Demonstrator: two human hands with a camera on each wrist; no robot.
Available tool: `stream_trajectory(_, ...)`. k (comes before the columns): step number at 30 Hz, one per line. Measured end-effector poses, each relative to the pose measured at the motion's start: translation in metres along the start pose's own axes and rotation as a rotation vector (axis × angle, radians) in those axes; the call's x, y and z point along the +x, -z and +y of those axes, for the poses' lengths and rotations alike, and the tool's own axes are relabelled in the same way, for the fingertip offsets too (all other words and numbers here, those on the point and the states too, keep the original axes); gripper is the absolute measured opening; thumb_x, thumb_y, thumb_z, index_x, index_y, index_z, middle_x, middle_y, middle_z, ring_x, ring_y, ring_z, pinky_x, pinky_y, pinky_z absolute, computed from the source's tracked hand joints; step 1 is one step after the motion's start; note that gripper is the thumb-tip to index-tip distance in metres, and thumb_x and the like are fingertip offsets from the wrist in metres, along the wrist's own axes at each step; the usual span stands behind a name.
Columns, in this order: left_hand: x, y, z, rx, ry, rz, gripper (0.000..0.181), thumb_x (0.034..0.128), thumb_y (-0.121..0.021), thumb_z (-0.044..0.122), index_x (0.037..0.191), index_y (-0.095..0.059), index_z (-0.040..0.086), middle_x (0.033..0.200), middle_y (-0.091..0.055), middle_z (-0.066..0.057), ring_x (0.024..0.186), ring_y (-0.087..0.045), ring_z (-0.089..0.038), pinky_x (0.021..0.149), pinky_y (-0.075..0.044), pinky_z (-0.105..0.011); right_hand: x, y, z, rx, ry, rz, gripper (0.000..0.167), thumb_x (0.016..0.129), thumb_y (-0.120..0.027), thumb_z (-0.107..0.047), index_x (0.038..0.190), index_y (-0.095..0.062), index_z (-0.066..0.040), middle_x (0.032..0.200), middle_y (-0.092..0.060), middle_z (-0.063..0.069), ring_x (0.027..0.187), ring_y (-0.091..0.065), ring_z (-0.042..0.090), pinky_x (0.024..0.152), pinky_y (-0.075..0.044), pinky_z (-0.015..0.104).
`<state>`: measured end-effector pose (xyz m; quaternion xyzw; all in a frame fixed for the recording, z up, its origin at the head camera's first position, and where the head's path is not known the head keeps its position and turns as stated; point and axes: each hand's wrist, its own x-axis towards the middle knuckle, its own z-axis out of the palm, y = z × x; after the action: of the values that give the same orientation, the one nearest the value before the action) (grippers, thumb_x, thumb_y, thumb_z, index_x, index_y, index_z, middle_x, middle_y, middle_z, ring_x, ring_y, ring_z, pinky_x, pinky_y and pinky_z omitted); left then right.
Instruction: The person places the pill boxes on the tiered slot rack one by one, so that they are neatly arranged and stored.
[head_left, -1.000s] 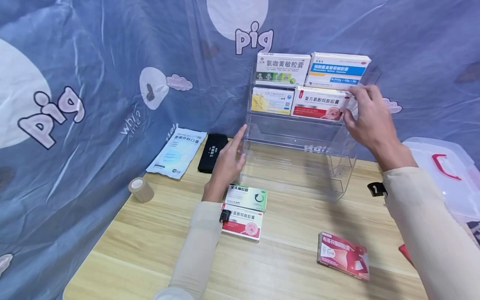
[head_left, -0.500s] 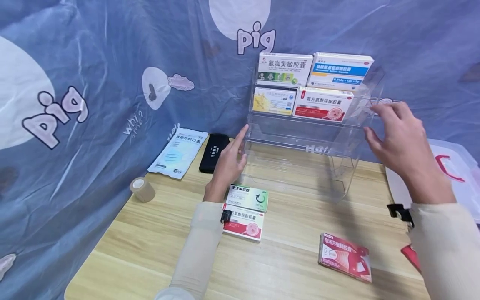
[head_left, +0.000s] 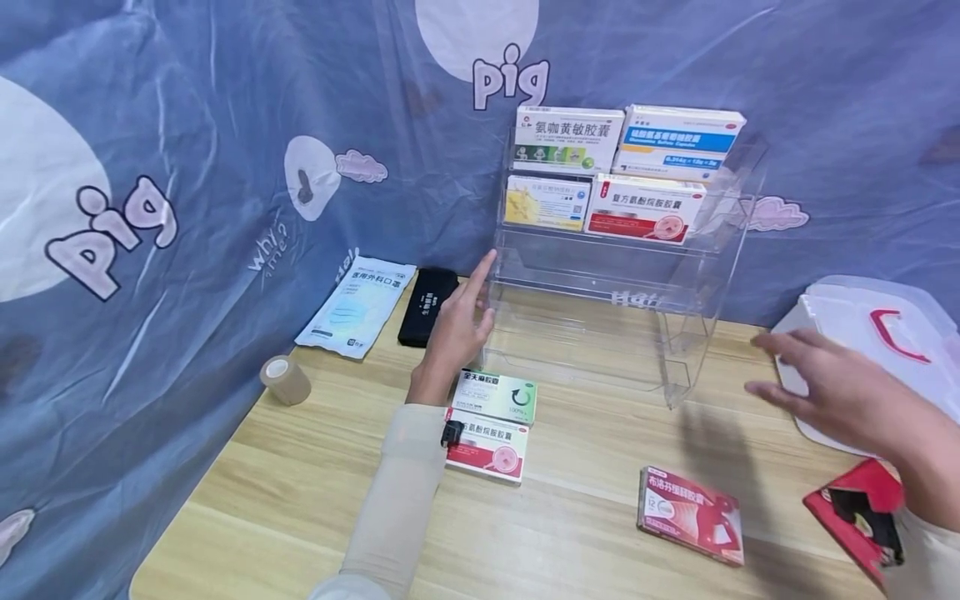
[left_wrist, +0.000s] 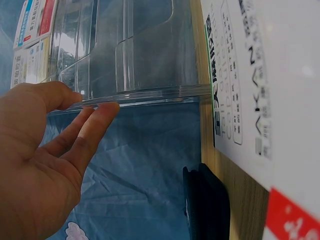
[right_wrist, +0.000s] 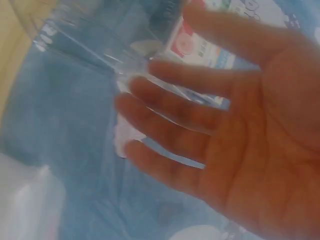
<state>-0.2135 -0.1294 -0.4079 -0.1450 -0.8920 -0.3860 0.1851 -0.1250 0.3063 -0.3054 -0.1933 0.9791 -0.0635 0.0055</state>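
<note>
My left hand (head_left: 453,329) holds the left side of a clear tiered display rack (head_left: 577,358). In the left wrist view its thumb and fingertips pinch the panel's edge. Two medicine boxes stand in the rack's top tier, a white-and-green one (head_left: 567,140) and a white-and-blue one (head_left: 678,142). Below them are a white-and-yellow box (head_left: 547,202) and a white-and-red box (head_left: 645,210). My right hand (head_left: 847,392) hangs with spread fingers to the right of the rack, holding nothing. Blurred in its wrist view, the palm and fingers (right_wrist: 175,130) show.
On the table lie a green-and-white box (head_left: 495,398), another white-and-red box (head_left: 487,454), a pink-red box (head_left: 692,515) and a red item (head_left: 843,508). A lidded case (head_left: 900,333) stands right; a mask packet (head_left: 356,307), black pouch (head_left: 426,304) and tape roll (head_left: 287,382) lie left.
My right hand has let go of the white-and-red box in the rack's second tier and moved right and down, towards the table. My left hand has stayed at the rack.
</note>
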Motion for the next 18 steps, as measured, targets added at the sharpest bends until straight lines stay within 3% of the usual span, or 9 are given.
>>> stream_trajectory(3, 0.000, 0.000, 0.000, 0.002, 0.003, -0.001, 0.095, 0.0997, -0.068, -0.004, 0.173, -0.022, 0.038, 0.136, -0.067, -0.016, 0.108, -0.071, -0.027, 0.095, -0.062, -0.043, -0.012, -0.016, 0.005, 0.030, 0.015, -0.096, 0.069, 0.093, -0.085, -0.029, 0.140, -0.057, 0.012, 0.122, -0.064, 0.037, 0.101, -0.071, 0.050, 0.086, -0.057, 0.070)
stream_trajectory(8, 0.000, -0.001, 0.001, 0.014, 0.001, -0.004, 0.096, 0.0998, -0.068, -0.003, 0.173, -0.021, 0.038, 0.133, -0.068, -0.014, 0.107, -0.070, -0.026, 0.094, -0.062, -0.042, -0.032, -0.045, 0.012, 0.067, 0.002, -0.162, 0.073, 0.085, -0.091, -0.028, 0.138, -0.058, 0.011, 0.119, -0.067, 0.030, 0.102, -0.070, 0.046, 0.082, -0.060, 0.062)
stream_trajectory(11, 0.000, -0.001, 0.000, 0.021, 0.003, -0.002, 0.096, 0.0996, -0.068, -0.003, 0.173, -0.021, 0.038, 0.131, -0.068, -0.014, 0.107, -0.070, -0.026, 0.093, -0.062, -0.042, -0.043, -0.062, 0.014, 0.100, 0.008, -0.219, 0.077, 0.084, -0.091, -0.033, 0.141, -0.058, 0.007, 0.122, -0.068, 0.026, 0.106, -0.070, 0.044, 0.079, -0.061, 0.049)
stream_trajectory(14, 0.000, -0.001, 0.000, 0.022, 0.002, 0.001, 0.096, 0.0994, -0.068, -0.003, 0.173, -0.022, 0.038, 0.130, -0.068, -0.014, 0.106, -0.070, -0.026, 0.093, -0.062, -0.042, -0.050, -0.078, 0.014, 0.186, 0.013, -0.326, 0.082, 0.082, -0.092, -0.037, 0.144, -0.056, 0.004, 0.126, -0.068, 0.023, 0.109, -0.069, 0.040, 0.074, -0.059, 0.034)
stream_trajectory(18, 0.001, -0.001, -0.001, 0.018, -0.003, 0.007, 0.095, 0.0992, -0.069, -0.003, 0.173, -0.023, 0.036, 0.130, -0.069, -0.016, 0.106, -0.071, -0.026, 0.093, -0.062, -0.042, -0.055, -0.095, 0.011, 0.350, -0.069, -0.508, 0.087, 0.079, -0.095, -0.029, 0.149, -0.053, 0.000, 0.132, -0.064, 0.024, 0.112, -0.065, 0.036, 0.079, -0.063, 0.042)
